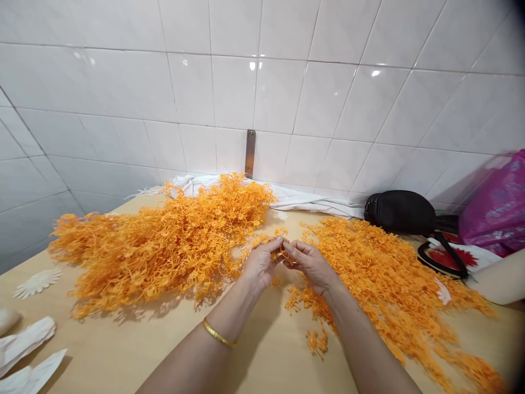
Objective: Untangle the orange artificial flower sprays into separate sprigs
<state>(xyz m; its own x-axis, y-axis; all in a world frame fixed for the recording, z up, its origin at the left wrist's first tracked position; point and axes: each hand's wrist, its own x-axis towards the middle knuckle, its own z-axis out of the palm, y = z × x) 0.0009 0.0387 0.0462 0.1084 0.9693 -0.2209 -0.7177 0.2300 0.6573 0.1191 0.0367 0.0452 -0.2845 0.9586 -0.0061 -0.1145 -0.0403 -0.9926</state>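
Observation:
My left hand (262, 264) and my right hand (308, 264) meet over the middle of the table, fingertips almost touching. Between them is a small orange stringy plastic piece (277, 254), pinched by the fingers of both hands; its exact shape is partly hidden. To the left, close to my left hand, rises a tall tangled heap of orange stringy pieces (164, 246). A flatter, wider spread of small orange pieces (369, 273) lies to the right, partly behind my right forearm. One loose orange cluster (317, 342) rests between my forearms.
A white cloth (311, 198) lies along the tiled wall. Toward the right are a black pouch (400, 212), a black strap (445, 257) and a purple bag (496, 205). White petal-shaped pieces (38, 283) and folded white items (27, 345) lie on the table (123, 350) at left.

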